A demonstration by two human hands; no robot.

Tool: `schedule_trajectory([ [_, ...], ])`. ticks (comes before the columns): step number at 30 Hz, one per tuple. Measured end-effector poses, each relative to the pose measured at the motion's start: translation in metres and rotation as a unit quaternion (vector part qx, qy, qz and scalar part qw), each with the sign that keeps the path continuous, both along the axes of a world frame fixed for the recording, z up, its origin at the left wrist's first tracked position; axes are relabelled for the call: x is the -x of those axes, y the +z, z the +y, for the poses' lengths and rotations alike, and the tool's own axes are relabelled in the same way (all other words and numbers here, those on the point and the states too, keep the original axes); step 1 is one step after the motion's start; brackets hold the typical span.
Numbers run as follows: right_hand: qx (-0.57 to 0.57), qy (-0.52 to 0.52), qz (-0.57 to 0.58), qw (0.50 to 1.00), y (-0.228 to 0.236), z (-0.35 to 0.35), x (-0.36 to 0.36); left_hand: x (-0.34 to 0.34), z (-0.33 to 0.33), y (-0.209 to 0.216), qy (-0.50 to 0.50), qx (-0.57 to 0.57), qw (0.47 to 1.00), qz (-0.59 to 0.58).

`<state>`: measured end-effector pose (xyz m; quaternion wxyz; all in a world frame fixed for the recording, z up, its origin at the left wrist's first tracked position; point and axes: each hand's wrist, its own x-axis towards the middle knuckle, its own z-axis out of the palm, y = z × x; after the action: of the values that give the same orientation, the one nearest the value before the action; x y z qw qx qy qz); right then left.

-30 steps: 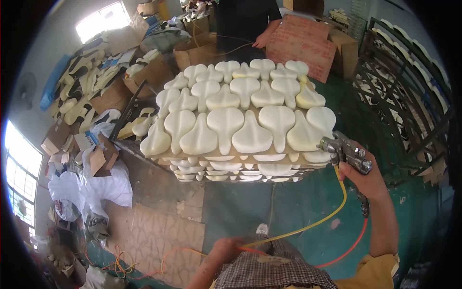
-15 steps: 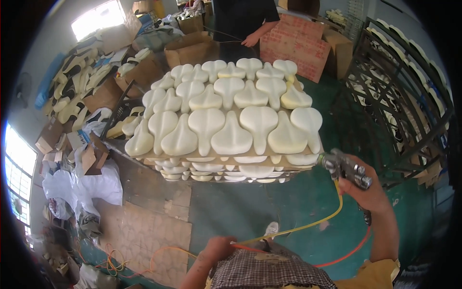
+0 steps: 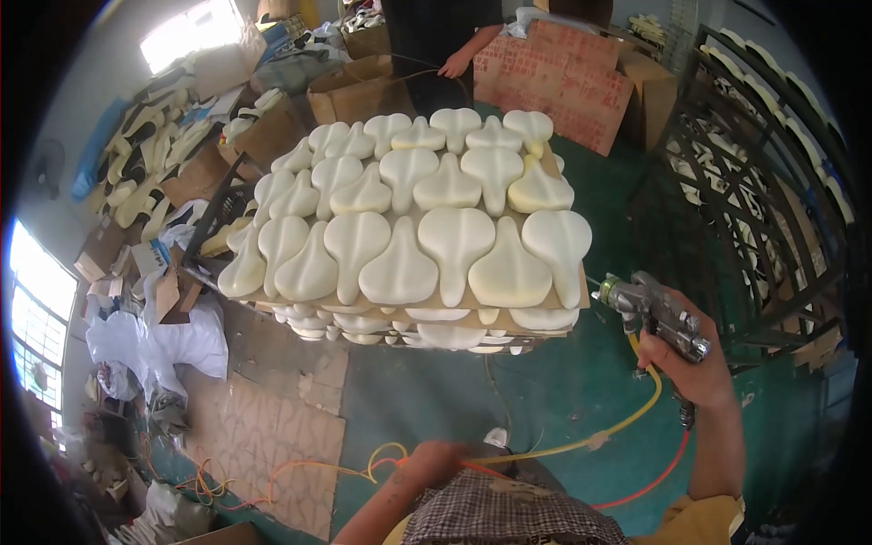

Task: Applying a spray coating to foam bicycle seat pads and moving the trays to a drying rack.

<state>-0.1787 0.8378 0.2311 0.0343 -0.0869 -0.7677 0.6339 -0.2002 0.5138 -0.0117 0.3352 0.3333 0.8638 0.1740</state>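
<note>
My right hand (image 3: 692,363) is wrapped round the handle of a metal spray gun (image 3: 647,307), whose nozzle points left beside the near right corner of a stack. A yellow hose (image 3: 627,420) and a red-orange hose (image 3: 656,483) hang from the gun. Both run to my left hand (image 3: 438,461), closed on them in front of my checked apron (image 3: 518,513). Cream foam bicycle saddle pads (image 3: 400,263) cover the stack's top in rows, wide and narrow ends alternating. More pads show between the brown boards (image 3: 381,307) below.
Across the stack stands another person (image 3: 436,54), one hand on a thin hose. A dark metal rack (image 3: 672,218) holding pads stands at right. Cartons (image 3: 350,91) and heaped pads lie at left, with white sacks (image 3: 195,341) nearer. Looped hoses (image 3: 209,481) trail over the floor.
The stack sits slightly further left in view. The spray gun stands further from its corner. A yellow hose loop now shows beside my left hand. The other person's hand appears further left.
</note>
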Motion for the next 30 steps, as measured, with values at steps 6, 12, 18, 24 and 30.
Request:
schedule_trajectory([
  [6,-0.075,0.009,-0.011,0.997,-0.011,0.027,-0.026,0.001,0.020,0.011,-0.005,0.001,1.000,-0.006],
  [12,-0.058,-0.002,-0.038,0.998,-0.009,0.046,-0.049,0.000,0.026,-0.015,-0.039,-0.025,0.999,-0.003],
  [18,-0.028,-0.062,0.003,0.998,-0.007,0.047,-0.036,0.003,0.041,-0.017,-0.069,-0.030,0.997,-0.012],
  [24,-0.052,-0.083,-0.008,0.995,-0.010,0.064,-0.055,0.014,0.049,-0.011,-0.086,-0.016,0.996,0.007],
  [30,-0.059,-0.152,-0.041,0.986,-0.001,0.080,-0.071,0.019,0.067,-0.019,-0.121,0.002,0.993,0.002],
])
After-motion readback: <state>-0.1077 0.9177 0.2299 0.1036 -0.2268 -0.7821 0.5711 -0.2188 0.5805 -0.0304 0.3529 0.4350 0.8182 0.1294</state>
